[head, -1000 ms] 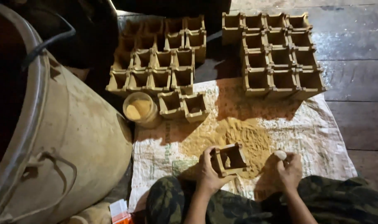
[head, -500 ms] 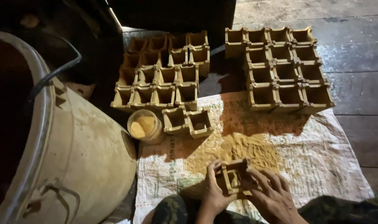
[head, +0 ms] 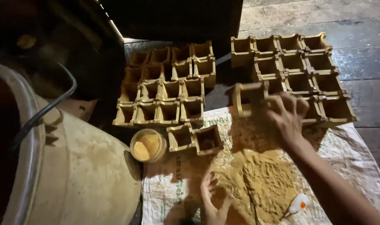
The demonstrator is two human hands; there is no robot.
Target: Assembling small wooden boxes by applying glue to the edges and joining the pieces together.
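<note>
The right hand (head: 288, 114) had carried the small wooden box (head: 249, 98) — earlier held low over the sawdust pile (head: 256, 183) — up to the right-hand cluster of boxes (head: 302, 71), fingers gripping its edge. The left hand (head: 213, 200) rested open on the sawdust at bottom centre.

A large pale bucket (head: 73, 175) with a dark wire handle fills the left side. Just beside it stands a small round jar (head: 147, 145) holding yellow-brown powder. A printed woven sack (head: 352, 166) lies spread flat on dark wooden floorboards (head: 356, 25). A group of small square wooden boxes (head: 169, 89), open at the top, sits packed in rows at upper centre, with two loose boxes (head: 194, 139) just below it. A small white squeeze bottle (head: 297, 205) with an orange spot lies on the sack.
</note>
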